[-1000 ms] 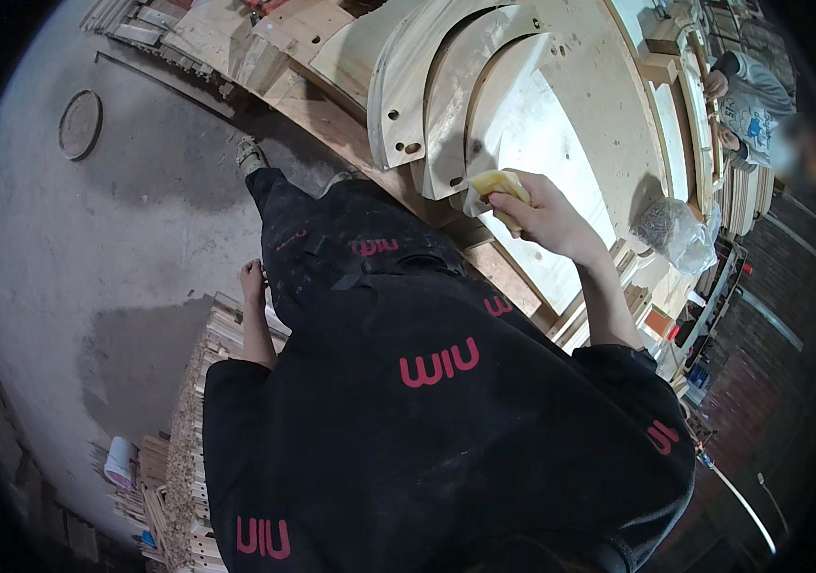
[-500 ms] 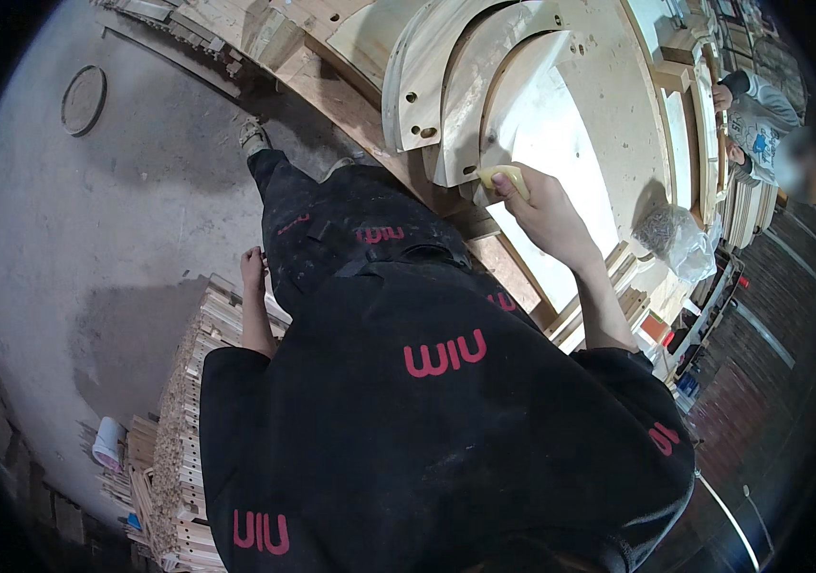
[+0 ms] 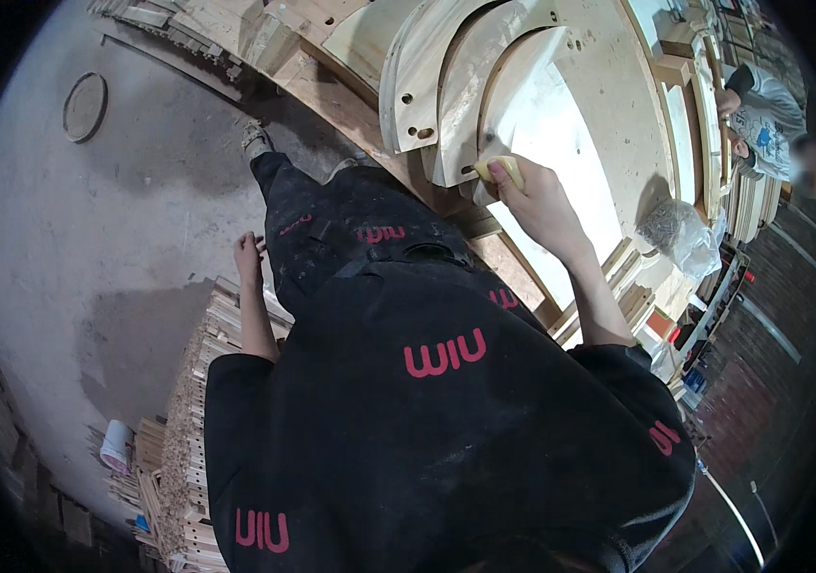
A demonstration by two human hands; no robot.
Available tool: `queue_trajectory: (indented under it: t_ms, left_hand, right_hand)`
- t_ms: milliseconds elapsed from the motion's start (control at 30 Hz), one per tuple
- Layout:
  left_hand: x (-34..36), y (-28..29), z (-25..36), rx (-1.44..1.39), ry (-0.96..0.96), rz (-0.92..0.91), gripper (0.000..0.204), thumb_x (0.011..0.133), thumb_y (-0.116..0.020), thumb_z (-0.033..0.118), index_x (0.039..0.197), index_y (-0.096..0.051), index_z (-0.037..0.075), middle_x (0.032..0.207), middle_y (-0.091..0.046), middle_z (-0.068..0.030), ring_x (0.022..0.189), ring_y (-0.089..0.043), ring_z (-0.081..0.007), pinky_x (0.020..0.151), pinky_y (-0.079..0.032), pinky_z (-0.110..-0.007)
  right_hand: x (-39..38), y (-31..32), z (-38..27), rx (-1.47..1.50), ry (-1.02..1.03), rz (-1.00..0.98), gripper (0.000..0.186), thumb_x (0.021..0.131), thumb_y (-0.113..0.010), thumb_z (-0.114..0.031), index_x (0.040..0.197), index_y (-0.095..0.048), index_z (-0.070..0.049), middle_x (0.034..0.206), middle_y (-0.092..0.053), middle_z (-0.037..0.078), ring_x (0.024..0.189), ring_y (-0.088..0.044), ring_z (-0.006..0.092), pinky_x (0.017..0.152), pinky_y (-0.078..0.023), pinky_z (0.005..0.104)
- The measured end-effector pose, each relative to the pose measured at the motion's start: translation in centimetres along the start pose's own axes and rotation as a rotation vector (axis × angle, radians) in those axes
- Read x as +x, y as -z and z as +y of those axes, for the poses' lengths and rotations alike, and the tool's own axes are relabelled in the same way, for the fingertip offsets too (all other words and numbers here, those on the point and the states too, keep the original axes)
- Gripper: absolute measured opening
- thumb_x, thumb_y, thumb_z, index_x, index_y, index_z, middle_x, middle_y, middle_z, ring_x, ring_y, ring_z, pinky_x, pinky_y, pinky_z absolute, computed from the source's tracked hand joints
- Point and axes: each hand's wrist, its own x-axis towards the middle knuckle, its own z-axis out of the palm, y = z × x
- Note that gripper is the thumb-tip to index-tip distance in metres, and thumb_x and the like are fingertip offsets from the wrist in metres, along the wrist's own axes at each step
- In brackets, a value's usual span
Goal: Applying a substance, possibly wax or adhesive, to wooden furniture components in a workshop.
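Observation:
My right hand [image 3: 534, 199] is closed around a small pale yellow block [image 3: 499, 172], its exact kind unclear. The block is at the lower end of a curved wooden board [image 3: 522, 59], close to a slot in it. Two or more similar curved boards [image 3: 414, 91] with round holes lie fanned out just to the left. My left hand [image 3: 249, 256] hangs beside my thigh with fingers loosely apart, holding nothing.
A workbench [image 3: 613, 72] carries the boards, a white sheet [image 3: 561, 172] and a clear plastic bag [image 3: 677, 229]. Stacked wooden strips [image 3: 200, 458] stand behind my left arm, near a white bucket [image 3: 116, 444]. Another person [image 3: 766, 119] works across the bench. A ring [image 3: 85, 107] lies on the floor.
My left hand has risen slightly and its fingers have loosened apart. My right hand and the yellow block have shifted slightly at the board's end.

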Motion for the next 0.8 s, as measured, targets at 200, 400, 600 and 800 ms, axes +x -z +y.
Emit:
queue_trajectory:
  t_ms: [200,400,600,800]
  left_hand:
    - [-7.5,-3.6,22.1,-0.069,-0.687,-0.004,0.027,0.09,-0.048,0.025,0.092,-0.056,-0.001,0.076,-0.06,-0.0073,0.067,-0.056,-0.0107,0.059,-0.042,-0.023]
    - [-20.7,-17.5,36.6,0.482,-1.267,-0.335,0.02,0.084,-0.053,0.024,0.089,-0.061,0.006,0.08,-0.063,-0.0107,0.073,-0.061,-0.0231,0.064,-0.046,-0.031]
    - [-23.7,-27.6,37.4,1.276,-1.667,-0.158,0.036,0.079,-0.056,0.029,0.103,-0.052,0.001,0.099,-0.053,-0.0191,0.084,-0.058,-0.0322,0.075,-0.048,-0.039]
    - [-23.7,-29.5,36.6,1.323,-1.512,-0.077,0.054,0.077,-0.06,0.025,0.117,-0.036,-0.001,0.108,-0.044,-0.0241,0.086,-0.058,-0.0351,0.075,-0.05,-0.036]
  right_hand:
    - [-0.4,1.7,0.9,0.553,-0.108,-0.116,0.046,0.092,-0.039,-0.043,0.09,-0.054,0.001,0.06,-0.046,0.002,0.053,-0.045,0.0086,0.04,-0.034,0.0205]
    - [-1.5,0.6,5.4,1.785,0.416,-0.467,0.043,0.086,-0.048,-0.046,0.096,-0.044,-0.004,0.077,-0.041,0.004,0.056,-0.041,0.009,0.036,-0.027,0.0166]
    - [-2.6,-0.7,4.4,2.014,0.635,-0.482,0.036,0.083,-0.057,-0.036,0.097,-0.039,-0.007,0.079,-0.039,0.003,0.055,-0.039,0.0093,0.041,-0.033,0.0166]
    - [-3.2,-1.4,4.7,2.016,0.73,-0.469,0.032,0.086,-0.052,-0.031,0.101,-0.044,-0.004,0.08,-0.041,0.005,0.057,-0.04,0.0106,0.037,-0.031,0.0175]
